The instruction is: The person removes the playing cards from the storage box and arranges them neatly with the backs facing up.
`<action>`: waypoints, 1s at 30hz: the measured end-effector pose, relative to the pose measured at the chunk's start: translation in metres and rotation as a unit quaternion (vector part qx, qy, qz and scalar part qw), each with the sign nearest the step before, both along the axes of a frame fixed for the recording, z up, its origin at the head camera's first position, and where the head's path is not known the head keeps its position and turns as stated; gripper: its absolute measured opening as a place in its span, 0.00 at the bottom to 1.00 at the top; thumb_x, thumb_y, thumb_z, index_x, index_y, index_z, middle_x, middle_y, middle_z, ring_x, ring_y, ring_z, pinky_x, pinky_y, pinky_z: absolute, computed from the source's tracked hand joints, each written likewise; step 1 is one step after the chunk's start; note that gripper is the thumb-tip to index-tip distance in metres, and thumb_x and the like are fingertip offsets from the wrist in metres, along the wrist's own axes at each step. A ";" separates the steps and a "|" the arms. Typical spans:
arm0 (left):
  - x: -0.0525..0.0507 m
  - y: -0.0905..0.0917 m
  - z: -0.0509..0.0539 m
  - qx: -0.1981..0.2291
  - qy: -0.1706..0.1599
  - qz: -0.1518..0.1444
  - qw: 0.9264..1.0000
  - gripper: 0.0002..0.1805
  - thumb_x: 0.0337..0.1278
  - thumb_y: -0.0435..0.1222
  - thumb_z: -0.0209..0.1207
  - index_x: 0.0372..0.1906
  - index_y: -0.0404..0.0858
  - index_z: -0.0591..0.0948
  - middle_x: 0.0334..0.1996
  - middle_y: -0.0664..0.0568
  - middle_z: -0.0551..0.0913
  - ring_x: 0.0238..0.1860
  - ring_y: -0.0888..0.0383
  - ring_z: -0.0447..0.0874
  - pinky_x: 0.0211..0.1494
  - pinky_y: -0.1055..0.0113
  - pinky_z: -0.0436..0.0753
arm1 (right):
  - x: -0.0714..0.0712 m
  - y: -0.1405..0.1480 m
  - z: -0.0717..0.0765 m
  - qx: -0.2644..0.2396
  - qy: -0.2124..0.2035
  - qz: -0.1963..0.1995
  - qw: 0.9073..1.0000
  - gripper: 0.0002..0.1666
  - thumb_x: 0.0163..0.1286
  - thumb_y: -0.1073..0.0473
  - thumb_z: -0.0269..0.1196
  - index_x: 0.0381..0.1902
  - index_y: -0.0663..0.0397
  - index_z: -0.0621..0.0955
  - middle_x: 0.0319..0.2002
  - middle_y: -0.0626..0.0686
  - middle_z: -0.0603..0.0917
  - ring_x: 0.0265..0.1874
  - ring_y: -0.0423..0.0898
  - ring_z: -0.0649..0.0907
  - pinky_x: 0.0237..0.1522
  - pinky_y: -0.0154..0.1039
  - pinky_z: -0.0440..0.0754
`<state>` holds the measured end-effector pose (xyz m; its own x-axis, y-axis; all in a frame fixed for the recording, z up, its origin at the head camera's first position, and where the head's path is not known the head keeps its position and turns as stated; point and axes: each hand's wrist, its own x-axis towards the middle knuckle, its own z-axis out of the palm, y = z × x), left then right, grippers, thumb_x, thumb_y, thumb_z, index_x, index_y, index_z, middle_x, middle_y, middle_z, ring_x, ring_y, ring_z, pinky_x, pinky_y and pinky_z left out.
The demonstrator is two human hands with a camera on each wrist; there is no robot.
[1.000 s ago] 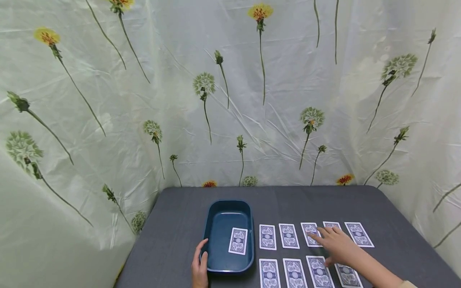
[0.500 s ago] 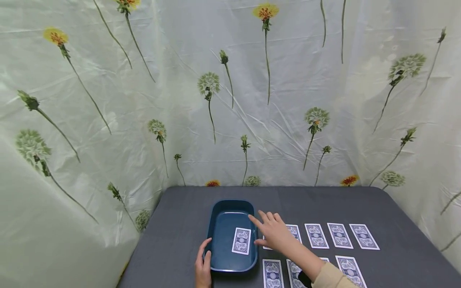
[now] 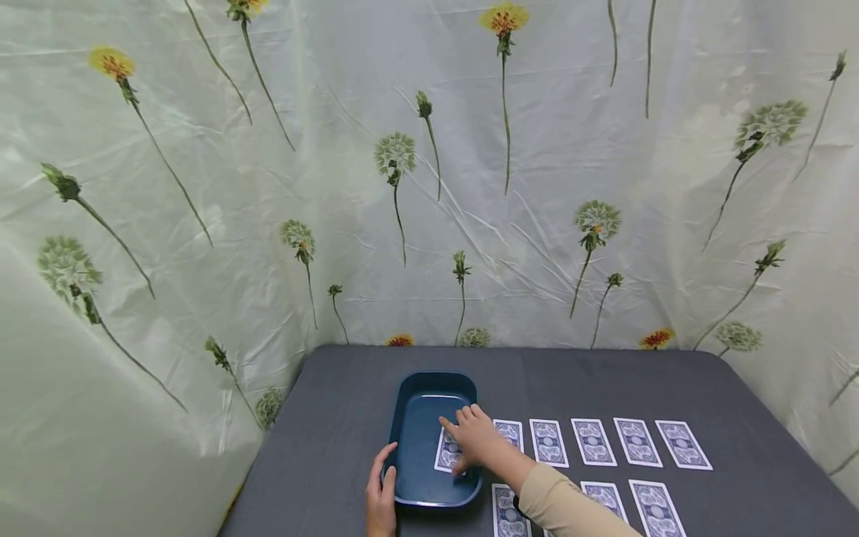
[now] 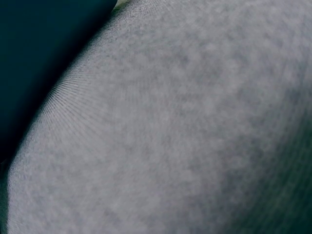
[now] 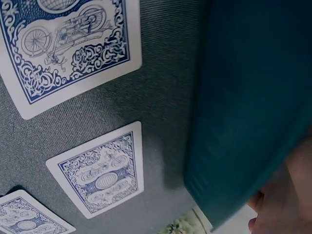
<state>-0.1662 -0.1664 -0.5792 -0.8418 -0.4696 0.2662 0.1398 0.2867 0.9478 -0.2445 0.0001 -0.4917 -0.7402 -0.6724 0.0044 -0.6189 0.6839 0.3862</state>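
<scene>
My right hand [image 3: 473,438] reaches over the right rim of a dark teal tray [image 3: 414,488]. Its thumb and forefinger are spread across a blue-backed playing card [image 3: 446,450] lying inside; the hand covers the card's right part. Whether the fingertips touch the card I cannot tell. At the tray's near left side, my left hand [image 3: 381,496] rests with thumb and forefinger against the outer wall. The right wrist view shows the tray wall [image 5: 243,107] close up, with part of the right hand [image 5: 287,190] behind it. No left fingers show in the left wrist view.
Right of the tray, several face-down cards lie in two rows, including a far-row card [image 3: 593,442] and a near-row card [image 3: 656,509]. The right forearm hides part of the near row. A floral curtain [image 3: 429,186] hangs behind the dark table [image 3: 335,418].
My right hand has moved left from above the laid-out cards to the card in the tray. My left hand stays at the tray's side. The view has shifted slightly.
</scene>
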 end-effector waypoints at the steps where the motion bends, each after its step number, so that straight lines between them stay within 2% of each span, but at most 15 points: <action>1: 0.000 0.000 -0.001 -0.003 0.004 -0.001 1.000 0.15 0.61 0.31 0.47 0.52 0.39 0.76 0.53 0.44 0.77 0.52 0.79 0.65 0.54 0.85 0.61 | 0.000 -0.001 -0.002 0.011 -0.003 -0.001 1.000 0.54 0.36 0.20 0.60 0.60 0.36 0.70 0.46 0.49 0.79 0.42 0.43 0.73 0.44 0.34 0.64; 9: 0.000 0.000 0.001 -0.006 0.007 -0.007 1.000 0.15 0.62 0.33 0.47 0.52 0.39 0.76 0.53 0.45 0.77 0.53 0.78 0.66 0.54 0.85 0.61 | -0.003 -0.010 -0.008 0.073 -0.012 -0.018 0.997 0.55 0.33 0.17 0.59 0.60 0.30 0.68 0.43 0.46 0.79 0.40 0.41 0.71 0.41 0.33 0.60; 14: 0.001 0.000 0.001 -0.003 0.025 -0.010 1.000 0.15 0.62 0.32 0.47 0.52 0.39 0.76 0.52 0.44 0.77 0.52 0.79 0.66 0.54 0.86 0.60 | -0.007 -0.016 -0.013 0.105 -0.020 -0.038 0.994 0.55 0.31 0.17 0.58 0.61 0.27 0.67 0.44 0.44 0.79 0.40 0.41 0.70 0.41 0.34 0.59; 19: 0.001 0.001 -0.002 -0.007 0.045 -0.013 0.999 0.15 0.62 0.30 0.47 0.51 0.36 0.76 0.51 0.41 0.78 0.52 0.81 0.65 0.53 0.87 0.60 | -0.006 -0.019 -0.012 0.105 -0.022 -0.044 0.993 0.53 0.29 0.18 0.61 0.56 0.32 0.69 0.43 0.44 0.78 0.39 0.41 0.70 0.41 0.34 0.60; 23: 0.001 0.001 -0.001 -0.004 0.007 -0.006 1.000 0.15 0.62 0.32 0.46 0.52 0.38 0.75 0.52 0.45 0.77 0.52 0.80 0.65 0.54 0.87 0.60 | -0.005 -0.020 -0.011 0.100 -0.014 -0.041 0.994 0.51 0.29 0.19 0.62 0.52 0.34 0.69 0.42 0.45 0.78 0.39 0.41 0.71 0.41 0.33 0.61; 27: 0.001 0.001 0.001 -0.001 -0.040 0.001 0.999 0.16 0.63 0.35 0.46 0.53 0.40 0.75 0.54 0.49 0.76 0.54 0.75 0.66 0.55 0.84 0.61 | -0.006 -0.021 -0.011 0.104 -0.013 -0.044 0.994 0.52 0.28 0.19 0.62 0.53 0.33 0.68 0.42 0.45 0.78 0.40 0.41 0.71 0.41 0.34 0.61; 30: 0.001 0.000 0.002 -0.004 -0.054 0.005 0.999 0.16 0.63 0.35 0.46 0.53 0.41 0.75 0.54 0.50 0.76 0.54 0.73 0.67 0.55 0.82 0.62 | -0.008 -0.024 -0.013 0.108 -0.022 -0.052 0.993 0.54 0.26 0.20 0.63 0.53 0.34 0.68 0.43 0.46 0.77 0.41 0.42 0.71 0.42 0.35 0.62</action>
<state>-0.1655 -0.1660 -0.5772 -0.8609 -0.4766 0.1779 0.0343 0.2944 0.9551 -0.2525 -0.0239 -0.5046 -0.8015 -0.5744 -0.1662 -0.5696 0.6487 0.5047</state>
